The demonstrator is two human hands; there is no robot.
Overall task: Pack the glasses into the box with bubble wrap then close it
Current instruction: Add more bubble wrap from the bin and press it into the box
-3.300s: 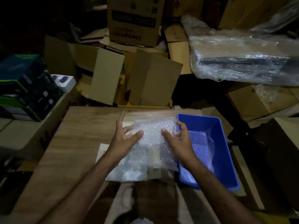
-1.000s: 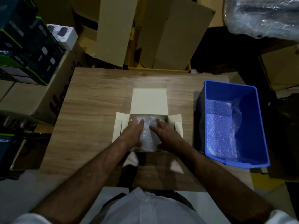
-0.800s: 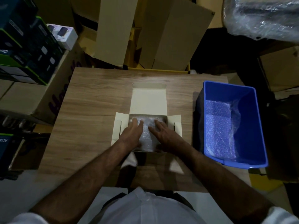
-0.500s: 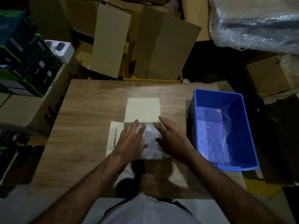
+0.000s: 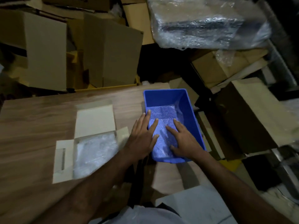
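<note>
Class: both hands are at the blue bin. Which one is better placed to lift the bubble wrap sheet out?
Probably the right hand: it lies flat on the bubble wrap inside the blue bin. The left hand straddles the bin's near wall.

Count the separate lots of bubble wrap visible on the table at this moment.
2. One bubble-wrapped bundle lies in the open white box; one sheet lies in the blue bin, under both hands. More sheets may be hidden beneath it.

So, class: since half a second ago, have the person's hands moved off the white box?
Yes. Both the left hand and right hand went rightward from the white box to the bubble wrap inside the blue bin.
</note>
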